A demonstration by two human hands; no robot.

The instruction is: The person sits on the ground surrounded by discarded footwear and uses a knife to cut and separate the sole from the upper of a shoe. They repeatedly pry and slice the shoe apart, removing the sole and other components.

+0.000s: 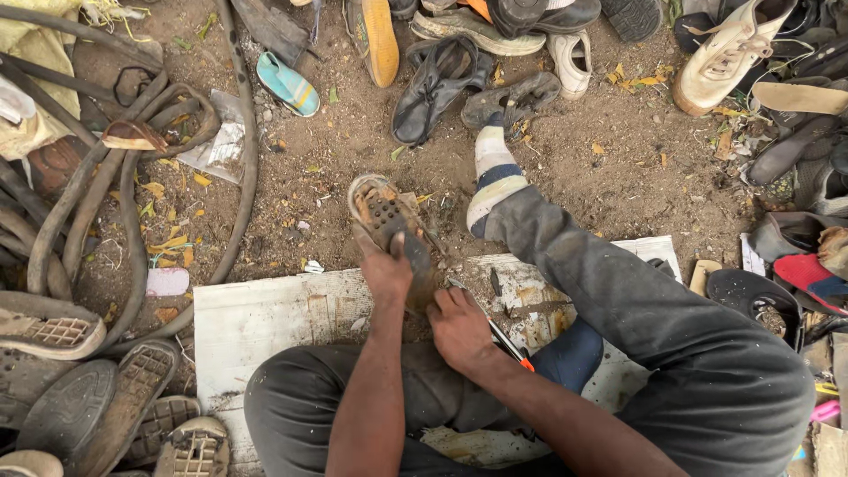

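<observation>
A person sits on bare dirt ground [609,177], seen from above, with one white board [265,322] lying flat under the legs. The right leg [618,291], in dark trousers, stretches away from the body toward the top of the view and ends in one striped sock [493,172]; the left leg is folded in close.

Several thick black rubber hoses [79,212] loop across the left side. At least eight loose shoes and sandals lie along the top edge, among them one cream lace-up shoe [729,57], one black shoe [433,84] and one small turquoise sandal [288,84]. Five or so detached soles [132,402] sit stacked at lower left.

Both forearms reach forward from the bottom of the view. The left hand [387,269] is clamped round the near end of one worn shoe [384,212], thumb on top. The shoe is held just above the far edge of the board, sole upward, studded tread showing; its long axis runs away from the person and slightly left, toe pointing to the top of the view. The right hand [459,327] rests beside it on the board, fingers curled together over a thin tool with an orange tip [512,346]
</observation>
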